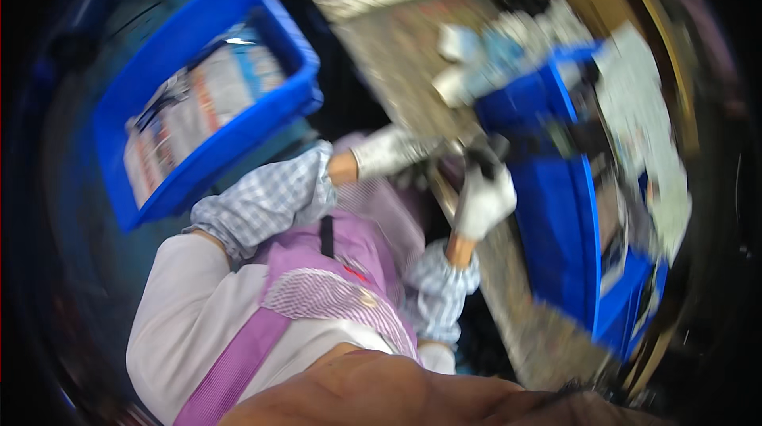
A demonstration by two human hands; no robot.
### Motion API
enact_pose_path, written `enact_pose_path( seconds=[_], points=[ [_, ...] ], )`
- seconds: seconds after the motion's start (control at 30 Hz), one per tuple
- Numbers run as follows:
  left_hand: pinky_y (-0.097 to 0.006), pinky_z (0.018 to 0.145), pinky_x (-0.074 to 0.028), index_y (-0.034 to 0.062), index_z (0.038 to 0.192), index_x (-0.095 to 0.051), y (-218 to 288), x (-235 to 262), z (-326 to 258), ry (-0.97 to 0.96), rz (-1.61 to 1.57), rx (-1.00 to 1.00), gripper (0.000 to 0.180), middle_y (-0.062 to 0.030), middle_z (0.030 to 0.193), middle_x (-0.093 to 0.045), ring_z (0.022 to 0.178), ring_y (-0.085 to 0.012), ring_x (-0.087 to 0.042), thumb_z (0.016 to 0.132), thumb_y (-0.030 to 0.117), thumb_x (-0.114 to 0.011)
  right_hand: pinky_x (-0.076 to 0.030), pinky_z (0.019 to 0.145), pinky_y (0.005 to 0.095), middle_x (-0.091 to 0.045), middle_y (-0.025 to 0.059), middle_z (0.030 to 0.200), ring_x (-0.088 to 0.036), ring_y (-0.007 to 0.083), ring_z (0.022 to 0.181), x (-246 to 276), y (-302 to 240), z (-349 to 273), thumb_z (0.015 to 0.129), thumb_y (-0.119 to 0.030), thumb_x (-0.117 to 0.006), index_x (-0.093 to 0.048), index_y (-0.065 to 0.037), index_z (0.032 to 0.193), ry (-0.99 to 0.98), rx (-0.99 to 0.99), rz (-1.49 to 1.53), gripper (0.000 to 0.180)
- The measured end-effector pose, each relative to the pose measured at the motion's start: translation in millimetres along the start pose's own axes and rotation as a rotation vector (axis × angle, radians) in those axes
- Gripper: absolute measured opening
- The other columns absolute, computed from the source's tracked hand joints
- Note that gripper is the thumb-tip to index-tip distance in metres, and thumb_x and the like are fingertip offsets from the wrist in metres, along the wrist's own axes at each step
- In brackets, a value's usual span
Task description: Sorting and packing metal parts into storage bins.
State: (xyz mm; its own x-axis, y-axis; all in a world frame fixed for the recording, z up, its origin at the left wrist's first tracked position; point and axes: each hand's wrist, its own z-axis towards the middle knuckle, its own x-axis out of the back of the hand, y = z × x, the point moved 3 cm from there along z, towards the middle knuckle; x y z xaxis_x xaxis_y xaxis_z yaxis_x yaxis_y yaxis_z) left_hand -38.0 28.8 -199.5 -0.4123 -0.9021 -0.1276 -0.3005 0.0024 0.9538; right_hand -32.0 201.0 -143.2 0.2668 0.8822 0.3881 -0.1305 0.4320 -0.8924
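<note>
View: the picture is heavily tilted and blurred by motion; fine detail is lost.
Left hand: the white-gloved left hand point(390, 151) reaches from a checked sleeve cover toward the edge of the speckled grey worktop point(413, 69). Fingers look partly curled near the edge; whether they grip anything cannot be told.
Right hand: the white-gloved right hand point(482, 197) is raised at the worktop edge, fingers clenched around a small dark object point(484, 152) whose kind is unreadable in the blur.
Dark object: at the top of the right fist, just beside the wall of the large blue plastic bin point(556, 196).
Blue bin: stands on the worktop, holding pale, white-grey pieces.
Second crate: a blue plastic crate point(171, 45) with printed flat packets lies well apart, to the left.
Clothing: purple striped apron point(333, 283) over a pale shirt.
</note>
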Motion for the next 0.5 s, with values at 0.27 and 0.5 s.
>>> enact_pose_path(
  seconds=[0.27,0.5],
  points=[
    [-0.029,0.063,-0.051,0.0035,0.090,-0.066,-1.4,135.4,-159.1,0.462,-0.041,-0.123,0.038,-0.0045,0.077,-0.065,0.069,-0.0121,-0.062,0.099,0.040,-0.060,-0.054,0.086,0.0281,-0.072,0.0126,0.109,-0.067,0.0176,0.097,-29.3,30.4,-26.6,0.085,0.011,-0.063,-0.070,0.005,0.109,-0.113,-0.055,0.262,0.026],
    [-0.032,0.058,-0.052,0.0008,0.107,-0.055,-141.1,330.0,-70.8,0.720,-0.389,0.197,0.040,-0.0152,0.084,-0.069,0.069,-0.0243,-0.068,0.100,0.040,-0.060,-0.053,0.092,0.0378,-0.071,0.0133,0.101,-0.069,0.0314,0.102,-31.5,36.1,-21.9,0.077,0.010,-0.062,-0.071,-0.006,0.103,-0.225,0.354,-0.279,0.032]
  ],
)
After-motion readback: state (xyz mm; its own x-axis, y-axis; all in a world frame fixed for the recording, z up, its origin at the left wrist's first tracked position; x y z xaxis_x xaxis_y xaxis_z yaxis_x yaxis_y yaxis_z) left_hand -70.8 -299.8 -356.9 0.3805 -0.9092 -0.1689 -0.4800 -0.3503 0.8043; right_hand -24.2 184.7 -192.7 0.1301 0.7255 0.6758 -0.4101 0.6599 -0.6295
